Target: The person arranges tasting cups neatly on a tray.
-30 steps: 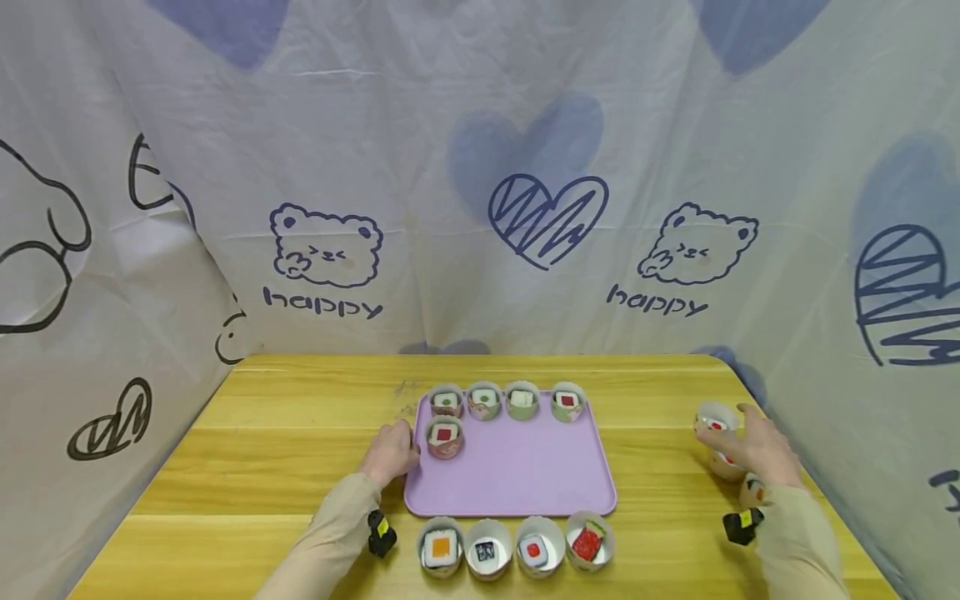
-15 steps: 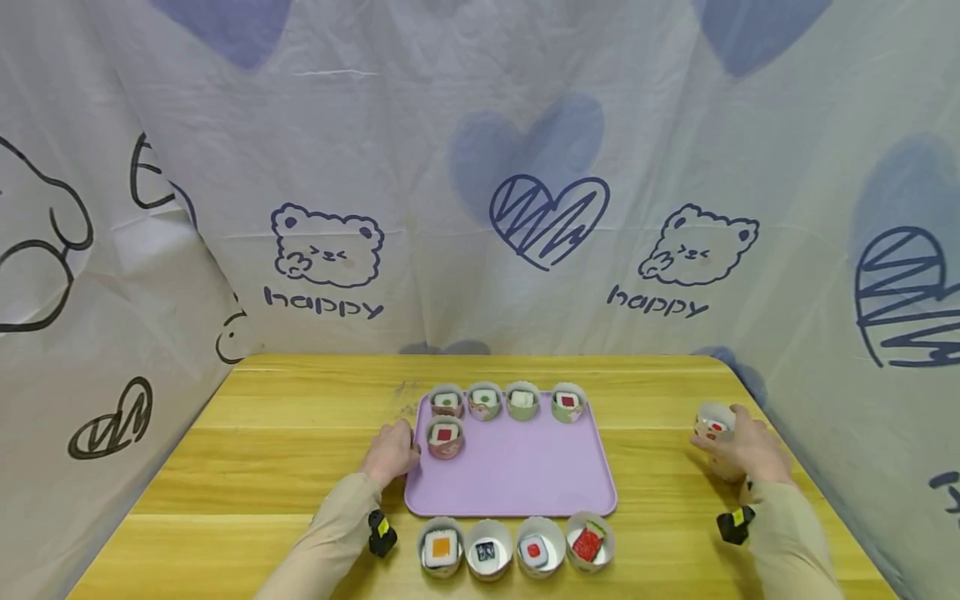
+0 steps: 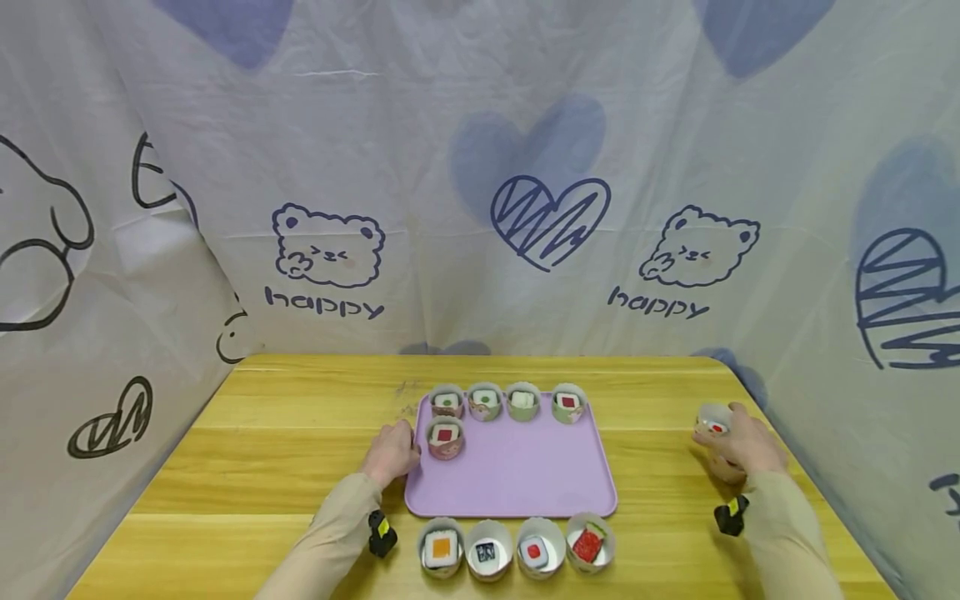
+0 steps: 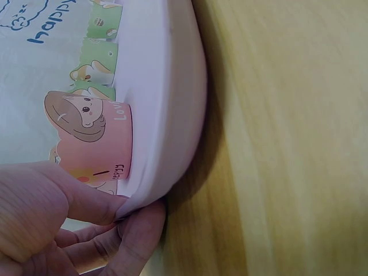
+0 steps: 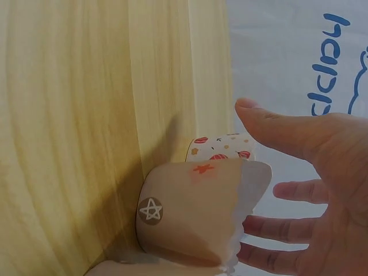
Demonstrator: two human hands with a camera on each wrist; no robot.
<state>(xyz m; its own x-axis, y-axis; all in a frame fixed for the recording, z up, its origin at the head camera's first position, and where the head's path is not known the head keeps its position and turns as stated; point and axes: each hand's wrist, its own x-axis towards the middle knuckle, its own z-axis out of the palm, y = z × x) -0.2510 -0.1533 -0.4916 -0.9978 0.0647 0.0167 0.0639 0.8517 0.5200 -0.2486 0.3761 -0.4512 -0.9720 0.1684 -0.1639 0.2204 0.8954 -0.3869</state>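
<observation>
My left hand (image 3: 392,454) pinches the rim of a lilac tray (image 3: 517,475) at its left side; the left wrist view shows the thumb above the rim and fingers (image 4: 144,230) beneath. On the tray stand several paper baking cups with small square toy sweets, among them a pink cup (image 4: 95,138) near that hand. At the table's right, my right hand (image 3: 753,446) hovers at a white cup with red prints (image 5: 221,148), thumb and fingers spread apart. A tan cup with a star (image 5: 190,207) stands nearer the wrist, its rim overlapping the fingertips in this view.
Along the tray's near edge, a row of cups holds an orange-topped square (image 3: 441,547), a dark-patterned one (image 3: 486,551), a red-dotted one (image 3: 534,550) and a red piece with green trim (image 3: 587,544). A printed cloth (image 3: 435,250) hangs behind the wooden table (image 3: 285,467).
My right hand has moved slightly left and closer to the cups at the right, covering the nearest one. The left hand and the tray stay where they were.
</observation>
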